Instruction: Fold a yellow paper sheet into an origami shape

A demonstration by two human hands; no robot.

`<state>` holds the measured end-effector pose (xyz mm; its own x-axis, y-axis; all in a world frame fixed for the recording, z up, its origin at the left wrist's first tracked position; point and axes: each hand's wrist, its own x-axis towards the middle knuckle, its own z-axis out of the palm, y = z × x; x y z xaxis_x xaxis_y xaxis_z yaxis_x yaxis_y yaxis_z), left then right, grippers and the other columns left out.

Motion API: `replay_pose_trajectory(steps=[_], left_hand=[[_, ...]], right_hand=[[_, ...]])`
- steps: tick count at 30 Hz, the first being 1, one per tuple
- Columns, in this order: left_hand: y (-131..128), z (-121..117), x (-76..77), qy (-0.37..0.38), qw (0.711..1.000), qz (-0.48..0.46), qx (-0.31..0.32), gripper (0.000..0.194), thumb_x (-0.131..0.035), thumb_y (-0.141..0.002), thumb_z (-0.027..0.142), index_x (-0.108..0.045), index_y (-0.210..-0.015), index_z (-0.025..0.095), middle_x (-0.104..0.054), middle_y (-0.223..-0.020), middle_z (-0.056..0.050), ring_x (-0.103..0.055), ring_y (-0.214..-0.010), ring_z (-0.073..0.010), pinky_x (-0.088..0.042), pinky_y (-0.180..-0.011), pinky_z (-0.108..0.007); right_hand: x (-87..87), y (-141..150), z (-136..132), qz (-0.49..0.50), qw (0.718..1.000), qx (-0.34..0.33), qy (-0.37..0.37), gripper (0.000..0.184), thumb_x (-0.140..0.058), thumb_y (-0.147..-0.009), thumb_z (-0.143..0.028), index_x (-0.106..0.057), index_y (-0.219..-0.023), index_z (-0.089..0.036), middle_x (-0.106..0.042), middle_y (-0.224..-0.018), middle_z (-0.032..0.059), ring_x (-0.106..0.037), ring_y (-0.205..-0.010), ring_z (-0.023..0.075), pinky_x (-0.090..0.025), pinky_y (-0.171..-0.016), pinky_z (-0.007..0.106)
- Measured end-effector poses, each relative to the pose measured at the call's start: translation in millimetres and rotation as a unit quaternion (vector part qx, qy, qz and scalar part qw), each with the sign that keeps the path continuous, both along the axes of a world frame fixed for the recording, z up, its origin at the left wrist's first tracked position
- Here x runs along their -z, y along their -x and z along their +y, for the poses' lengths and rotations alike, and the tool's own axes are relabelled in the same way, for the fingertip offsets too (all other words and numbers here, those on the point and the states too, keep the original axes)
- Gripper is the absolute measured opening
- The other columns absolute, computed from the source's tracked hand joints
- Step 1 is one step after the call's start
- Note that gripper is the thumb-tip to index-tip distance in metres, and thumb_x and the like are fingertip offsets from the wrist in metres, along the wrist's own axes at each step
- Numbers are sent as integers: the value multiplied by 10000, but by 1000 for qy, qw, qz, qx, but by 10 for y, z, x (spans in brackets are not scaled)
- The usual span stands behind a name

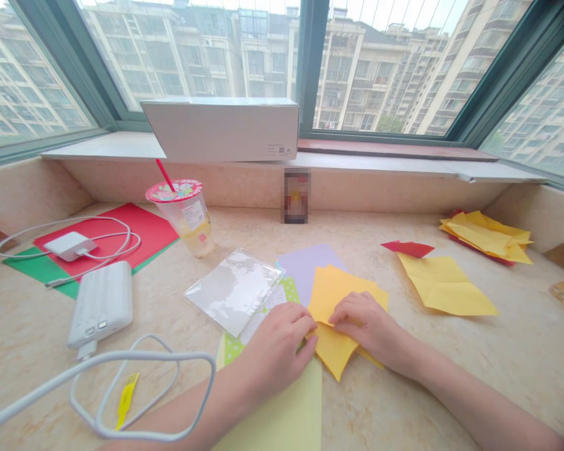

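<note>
An orange sheet of paper (334,291), partly folded, lies on the marble counter in front of me. My left hand (275,347) presses its left side with curled fingers pinching the fold. My right hand (369,326) lies on its right side, fingers bent down on the paper near the crease. Under the orange sheet are a lilac sheet (305,263), a green dotted sheet (232,347) and a pale yellow-green sheet (286,416).
A clear plastic sleeve (232,288) lies left of the papers. Further left are a white power bank (102,302) with looping cable (136,388), a charger (70,245) on red and green sheets, and a drink cup (188,216). Yellow sheets (444,285) and a paper pile (489,235) sit right. A white box (220,128) rests on the sill.
</note>
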<state>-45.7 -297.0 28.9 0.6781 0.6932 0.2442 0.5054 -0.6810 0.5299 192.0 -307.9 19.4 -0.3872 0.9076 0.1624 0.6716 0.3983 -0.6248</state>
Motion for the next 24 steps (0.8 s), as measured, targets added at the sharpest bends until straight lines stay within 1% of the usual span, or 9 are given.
replay_pose_trajectory(steps=[4, 8, 10, 12, 15, 18, 19, 21, 24], left_hand=[[60, -19, -29, 13, 1000, -26, 4, 178, -563, -919, 148, -663, -1067, 162, -675, -1098, -87, -620, -1025, -233, -513, -938, -410], [88, -43, -67, 13, 999, -13, 30, 304, -557, -885, 103, -647, -1164, 186, -656, -1166, -81, -598, -1092, -240, -495, -992, -433], [89, -57, -87, 3, 999, 3, 44, 291, -548, -890, 107, -657, -1141, 206, -651, -1162, -72, -586, -1109, -249, -489, -998, -454], [89, -70, -102, -10, 999, 12, 49, 246, -540, -906, 133, -668, -1101, 211, -644, -1155, -73, -578, -1112, -256, -489, -994, -465], [93, -82, -112, -32, 998, 14, 50, 229, -540, -903, 137, -665, -1082, 206, -639, -1147, -82, -583, -1090, -260, -499, -971, -465], [95, -81, -90, -61, 997, 10, 56, 224, -541, -890, 116, -654, -1062, 202, -644, -1111, -88, -591, -1063, -255, -510, -950, -442], [93, -77, -68, -71, 996, 8, 57, 209, -541, -889, 114, -650, -1046, 200, -645, -1097, -87, -591, -1056, -251, -511, -949, -434], [82, -62, 7, -93, 994, 4, 57, 170, -545, -880, 112, -638, -998, 192, -645, -1071, -80, -591, -1037, -243, -509, -952, -422], [53, -21, 190, -152, 987, -10, 49, 126, -562, -843, 108, -615, -935, 177, -642, -1036, -77, -591, -1009, -238, -507, -943, -405]], right_hand=[[-7, 18, -19, -4, 1000, 12, 4, 103, -667, -923, -158, -702, -907, -254, -727, -899, -13, -657, -872, 195, -430, -836, 368], [2, 28, -68, -6, 1000, 26, -8, 119, -638, -943, -203, -707, -1024, -257, -738, -943, 14, -666, -913, 217, -468, -861, 387], [-35, 7, -50, -6, 999, 28, -26, 163, -591, -976, -230, -702, -1091, -266, -748, -1015, 27, -674, -968, 221, -485, -884, 386], [-116, -27, 57, -14, 997, 30, -68, 206, -536, -1003, -219, -688, -1133, -266, -746, -1103, 37, -670, -1039, 218, -487, -925, 383], [-268, -48, 446, -87, 982, 14, -169, 266, -481, -991, -109, -686, -1104, -234, -723, -1208, 55, -636, -1134, 223, -446, -1010, 408], [-333, 31, 1047, -224, 938, -15, -265, 267, -499, -940, -28, -712, -949, -189, -683, -1313, 87, -599, -1177, 262, -423, -1019, 435], [-323, 77, 1258, -261, 922, -18, -284, 256, -517, -929, -22, -715, -903, -182, -679, -1321, 97, -598, -1171, 267, -427, -1005, 431], [-267, 180, 1643, -275, 915, -19, -296, 236, -546, -913, -19, -719, -868, -174, -694, -1296, 112, -607, -1127, 266, -427, -985, 426], [-154, 303, 2046, -285, 907, -27, -309, 218, -567, -912, -41, -726, -852, -177, -717, -1260, 110, -610, -1092, 264, -423, -962, 425]])
